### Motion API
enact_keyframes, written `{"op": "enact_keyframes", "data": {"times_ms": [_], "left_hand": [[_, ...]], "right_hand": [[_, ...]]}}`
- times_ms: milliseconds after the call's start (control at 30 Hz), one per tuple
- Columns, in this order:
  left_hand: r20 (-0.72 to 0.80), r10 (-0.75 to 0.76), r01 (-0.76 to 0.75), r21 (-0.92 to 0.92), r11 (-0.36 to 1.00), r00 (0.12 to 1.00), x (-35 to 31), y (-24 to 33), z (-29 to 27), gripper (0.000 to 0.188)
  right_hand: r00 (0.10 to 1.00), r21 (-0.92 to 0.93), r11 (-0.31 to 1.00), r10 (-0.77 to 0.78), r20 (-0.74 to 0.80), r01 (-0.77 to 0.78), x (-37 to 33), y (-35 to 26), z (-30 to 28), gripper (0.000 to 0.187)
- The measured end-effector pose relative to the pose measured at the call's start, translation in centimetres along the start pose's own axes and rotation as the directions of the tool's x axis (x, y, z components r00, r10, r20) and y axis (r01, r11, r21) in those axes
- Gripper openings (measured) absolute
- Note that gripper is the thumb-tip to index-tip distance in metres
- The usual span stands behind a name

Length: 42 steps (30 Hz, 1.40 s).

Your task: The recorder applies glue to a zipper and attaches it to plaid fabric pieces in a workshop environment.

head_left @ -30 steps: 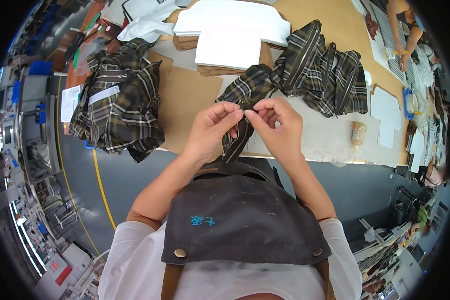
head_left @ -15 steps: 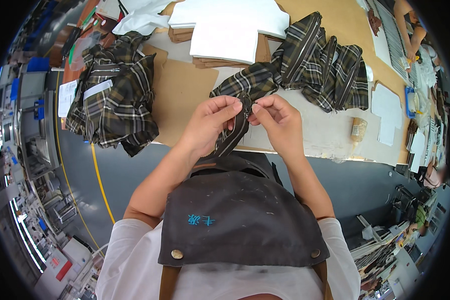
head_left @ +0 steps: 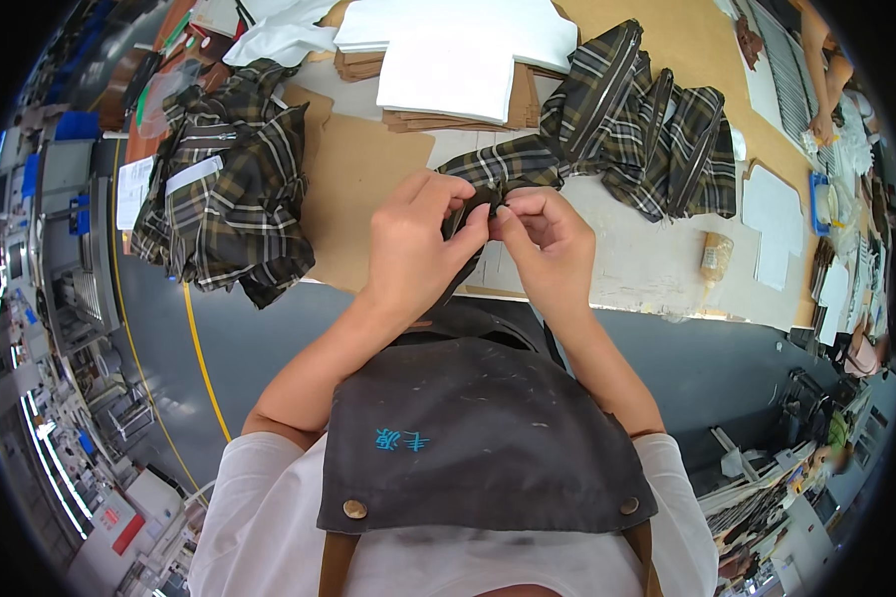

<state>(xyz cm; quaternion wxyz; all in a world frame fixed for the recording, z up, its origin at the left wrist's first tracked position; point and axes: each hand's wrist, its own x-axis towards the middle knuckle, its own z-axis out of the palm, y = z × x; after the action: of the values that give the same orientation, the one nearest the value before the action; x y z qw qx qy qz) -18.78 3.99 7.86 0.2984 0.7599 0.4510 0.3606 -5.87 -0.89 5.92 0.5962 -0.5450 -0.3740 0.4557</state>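
A plaid fabric piece with a zipper [head_left: 508, 161] runs from the table edge toward me, its end pinched between both hands. My left hand [head_left: 413, 244] is closed on the dark zipper end with thumb and forefinger. Close beside it, my right hand [head_left: 553, 244] pinches the same end, fingertips nearly touching the left ones. The exact spot they grip is partly hidden by the fingers. More plaid pieces with long zippers [head_left: 607, 95] lie behind on the right, against the held piece.
A heap of plaid fabric [head_left: 234, 199] hangs over the table's left edge. White sheets [head_left: 448, 60] lie stacked on brown ones at the back. To the right are a small bottle [head_left: 715, 257] and white cut shapes [head_left: 770, 224]. Another person's arm [head_left: 816, 75] reaches in at the far right.
My left hand has turned and its fingers have bent over the zipper end, now covering more of it. The zipper strip below has tipped darker and less of it shows.
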Motion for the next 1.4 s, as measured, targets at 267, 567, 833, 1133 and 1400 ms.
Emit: {"op": "enact_keyframes", "data": {"times_ms": [267, 567, 833, 1133, 1400], "left_hand": [[0.117, -0.256, 0.271, -0.137, 0.953, 0.96, 0.1, -0.2, 0.3, 0.009], [0.521, -0.481, 0.704, -0.597, 0.385, 0.705, 0.8, -2.2, -0.2, 0.011], [0.656, -0.457, 0.773, -0.623, 0.122, 0.601, 1.0, -2.8, 0.5, 0.011], [0.646, -0.459, 0.771, -0.617, 0.157, 0.61, 1.6, -2.0, 1.8, 0.01], [0.641, -0.445, 0.779, -0.55, 0.303, 0.625, 2.2, -0.7, 3.4, 0.011]], "right_hand": [[0.998, -0.022, 0.998, -0.059, 0.008, 0.059, 0.2, 0.6, 0.0, 0.007], [0.962, 0.177, 0.946, 0.262, 0.074, -0.272, 0.9, 0.0, -1.4, 0.004], [0.911, 0.324, 0.852, 0.366, 0.192, -0.411, 1.6, 0.8, -3.1, 0.006], [0.92, 0.383, 0.837, 0.351, 0.172, -0.391, 2.1, -0.3, -4.2, 0.01], [0.961, 0.086, 0.959, 0.263, 0.087, -0.27, 2.8, 0.6, -5.0, 0.01]]}}
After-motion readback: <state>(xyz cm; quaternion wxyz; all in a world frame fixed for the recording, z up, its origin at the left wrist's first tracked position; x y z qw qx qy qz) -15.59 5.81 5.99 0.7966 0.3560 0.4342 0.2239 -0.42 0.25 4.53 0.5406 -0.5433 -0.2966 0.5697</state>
